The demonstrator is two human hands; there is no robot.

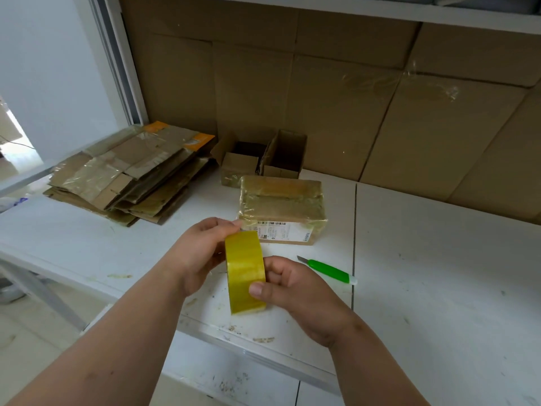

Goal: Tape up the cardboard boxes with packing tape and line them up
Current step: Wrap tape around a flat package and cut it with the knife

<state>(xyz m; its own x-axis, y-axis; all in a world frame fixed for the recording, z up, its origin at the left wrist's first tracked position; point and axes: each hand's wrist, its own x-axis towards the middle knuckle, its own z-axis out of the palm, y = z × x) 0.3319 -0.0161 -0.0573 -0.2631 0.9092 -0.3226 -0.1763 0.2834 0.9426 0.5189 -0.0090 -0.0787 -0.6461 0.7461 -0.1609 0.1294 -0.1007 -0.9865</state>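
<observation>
Both my hands hold a yellow roll of packing tape (245, 271) upright above the white table (439, 259). My left hand (199, 253) grips the roll's left side, fingers curled over its top. My right hand (295, 291) grips the right side with the thumb pressed on the tape's outer face. Just behind the roll lies a closed cardboard box (282, 206), wrapped in clear tape, with a white barcode label on its front. Two small open cardboard boxes (238, 164) (285, 155) stand behind it near the wall.
A green-handled utility knife (329, 271) lies on the table right of my hands. A pile of flattened, taped cardboard (128, 174) lies at the back left. Cardboard sheets (351, 98) cover the wall under a shelf. The table's front edge (248, 341) runs below my wrists.
</observation>
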